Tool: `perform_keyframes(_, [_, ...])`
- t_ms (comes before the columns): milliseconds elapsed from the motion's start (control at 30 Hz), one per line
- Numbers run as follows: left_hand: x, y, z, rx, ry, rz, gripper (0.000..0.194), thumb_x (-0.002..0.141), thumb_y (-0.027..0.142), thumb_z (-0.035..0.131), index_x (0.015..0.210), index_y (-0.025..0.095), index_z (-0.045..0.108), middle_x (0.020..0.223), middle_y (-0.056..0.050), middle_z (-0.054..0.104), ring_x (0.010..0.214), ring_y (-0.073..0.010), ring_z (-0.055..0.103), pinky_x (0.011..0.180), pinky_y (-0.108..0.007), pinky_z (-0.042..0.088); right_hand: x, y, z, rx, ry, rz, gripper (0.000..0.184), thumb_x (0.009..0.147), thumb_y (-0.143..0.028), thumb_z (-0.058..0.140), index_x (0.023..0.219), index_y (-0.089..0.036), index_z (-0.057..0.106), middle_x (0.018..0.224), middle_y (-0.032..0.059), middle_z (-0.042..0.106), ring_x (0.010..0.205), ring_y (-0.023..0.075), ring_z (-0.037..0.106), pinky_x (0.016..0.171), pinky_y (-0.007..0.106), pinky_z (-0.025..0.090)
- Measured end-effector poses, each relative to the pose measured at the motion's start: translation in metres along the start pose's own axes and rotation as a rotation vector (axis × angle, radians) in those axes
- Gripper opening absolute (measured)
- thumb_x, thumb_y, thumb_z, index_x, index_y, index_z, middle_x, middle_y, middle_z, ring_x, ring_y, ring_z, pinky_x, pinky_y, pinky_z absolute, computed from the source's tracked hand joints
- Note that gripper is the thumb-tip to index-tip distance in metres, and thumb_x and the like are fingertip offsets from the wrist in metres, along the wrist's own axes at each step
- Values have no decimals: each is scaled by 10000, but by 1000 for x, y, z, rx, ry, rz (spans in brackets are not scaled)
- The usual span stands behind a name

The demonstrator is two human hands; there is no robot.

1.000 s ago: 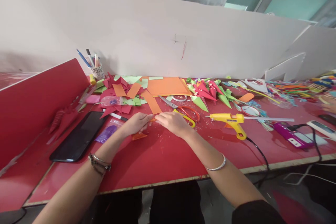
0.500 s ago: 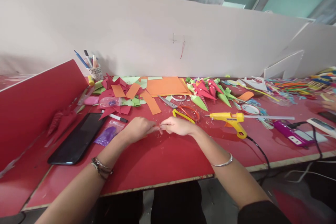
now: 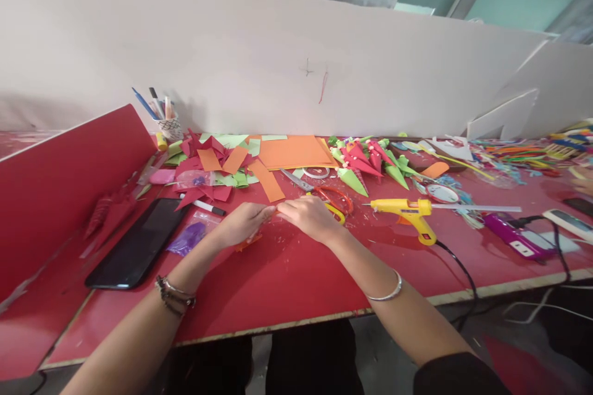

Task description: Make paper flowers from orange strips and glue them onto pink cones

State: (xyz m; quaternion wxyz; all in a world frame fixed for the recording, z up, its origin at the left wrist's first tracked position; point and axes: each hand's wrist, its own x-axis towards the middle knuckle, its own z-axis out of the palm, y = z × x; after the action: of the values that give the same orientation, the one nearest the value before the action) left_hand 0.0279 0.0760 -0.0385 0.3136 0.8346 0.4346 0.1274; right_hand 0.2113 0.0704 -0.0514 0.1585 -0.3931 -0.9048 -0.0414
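Observation:
My left hand [image 3: 241, 224] and my right hand [image 3: 309, 217] meet above the front middle of the table, fingers closed and pinching. Between them is a small piece of orange paper [image 3: 249, 244]; a bit of it shows under my left palm and a sliver at the fingertips, while the rest is hidden. Just behind my right hand lie scissors [image 3: 340, 199] with red and yellow handles, partly covered by it. A purple packet [image 3: 188, 238] rests beside my left wrist, close to a marker [image 3: 204, 205].
A black phone [image 3: 138, 247] lies at left. Red paper pieces [image 3: 194, 163], orange sheets [image 3: 291, 153] and red and green paper cones [image 3: 359, 160] line the back. At right are a yellow glue gun [image 3: 407, 213] with its cord and a purple power strip [image 3: 521, 237].
Orange paper now shows under my left palm, where none was visible before. My right hand has turned over it, knuckles higher, and both forearms have shifted slightly left.

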Motion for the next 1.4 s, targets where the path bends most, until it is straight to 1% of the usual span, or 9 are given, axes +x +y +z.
perform_keyframes(133, [4,-4,2,332,91,118,438,877,403,235,619,146,479,513,3,478,462,-96,424,462,-211,260,-3,0,0,91,-37,54,327,885,-371,316,748,-178,542,631,13,555,539,97,437,517,240,175])
perform_keyframes(267, [6,-5,4,577,25,126,402,892,370,237,693,143,502,576,-25,536,490,-121,478,470,-224,269,-4,2,-2,243,-95,87,326,877,-375,338,709,-176,535,578,-8,503,512,83,387,506,225,172])
perform_keyframes(367, [6,-2,4,671,-18,160,343,897,331,252,748,141,496,635,-44,572,534,-141,526,479,-226,301,-4,4,-5,350,-161,99,301,870,-342,364,692,-169,533,549,-26,460,495,71,351,499,214,175])
perform_keyframes(567, [4,0,5,818,4,219,185,859,220,343,788,148,497,574,-45,552,529,-175,546,490,-241,348,-5,9,-12,469,-220,144,293,849,-308,401,632,-156,528,505,-44,408,476,65,336,494,201,202])
perform_keyframes(700, [3,4,4,846,1,216,147,839,191,375,782,166,509,590,-36,578,533,-168,551,506,-238,347,-4,8,-13,610,-285,176,282,846,-252,384,643,-148,549,559,-27,502,524,66,435,537,189,273])
perform_keyframes(767, [3,5,3,842,-3,228,145,841,207,385,789,169,514,630,-35,604,548,-156,555,518,-235,342,-4,8,-13,653,-313,207,290,844,-255,379,637,-146,550,531,-32,492,512,64,446,543,188,296])
perform_keyframes(1033, [2,2,2,704,88,349,269,885,310,319,811,182,544,657,-15,618,539,-114,534,581,-248,338,-7,13,-12,884,-442,266,351,853,-384,342,668,-141,516,450,-62,371,404,43,336,438,178,290])
perform_keyframes(1200, [1,0,1,711,138,402,314,887,356,304,790,183,548,624,-3,591,537,-104,516,584,-241,337,-9,15,-12,981,-463,265,382,840,-447,350,675,-138,501,445,-66,360,395,38,311,414,177,264])
perform_keyframes(1400, [2,-1,-1,771,114,394,323,891,360,286,802,186,542,652,-5,609,560,-121,531,580,-249,329,-8,14,-10,967,-435,276,395,829,-471,356,669,-139,499,452,-62,377,404,42,331,424,178,276])
